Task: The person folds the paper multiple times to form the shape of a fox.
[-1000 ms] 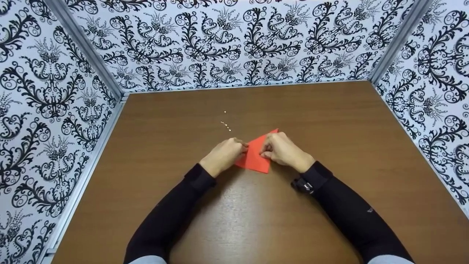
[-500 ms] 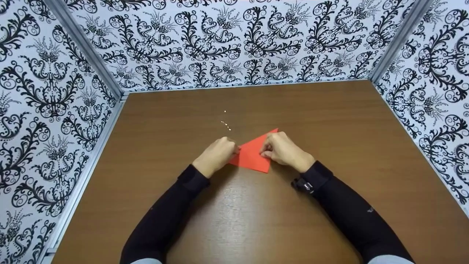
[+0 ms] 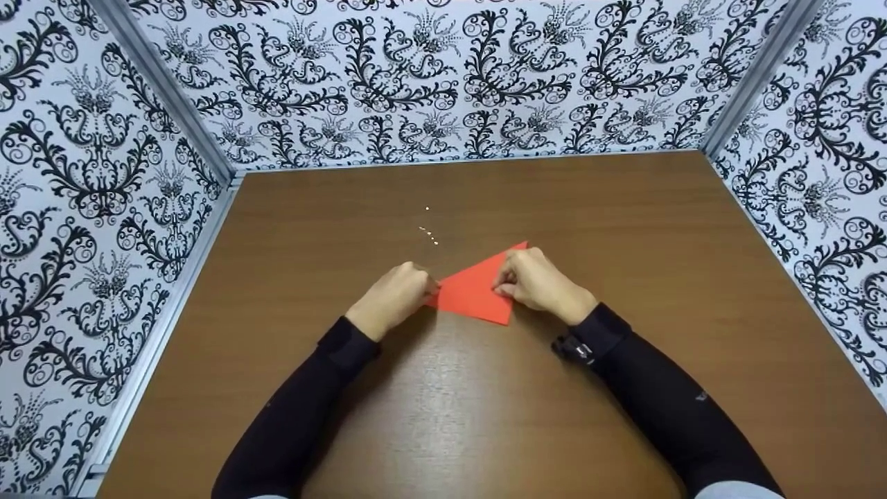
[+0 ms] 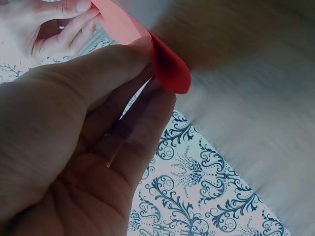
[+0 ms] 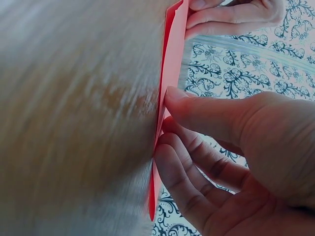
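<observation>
A folded sheet of red paper [image 3: 475, 291] spans the gap between both hands, low over the brown table. At its narrow left end, my left hand [image 3: 396, 294] pinches it between thumb and fingers. The left wrist view shows the red paper [image 4: 170, 66] bowed in a rounded fold past the left thumb tip. My right hand [image 3: 540, 281] grips the right side, thumb on one face and fingertips against the edge. Seen from the right wrist, the paper [image 5: 172, 59] is nearly edge-on, its layers slightly apart at both ends.
Several tiny white specks [image 3: 429, 234] lie on the brown table [image 3: 312, 229] beyond the paper. Black-and-white patterned walls [image 3: 429, 76] enclose the back and sides, with grey metal posts [image 3: 166, 90] at the corners.
My left hand has slid left along the red paper toward its narrow end, exposing more of its surface. The right hand has stayed in place, gripping the right side.
</observation>
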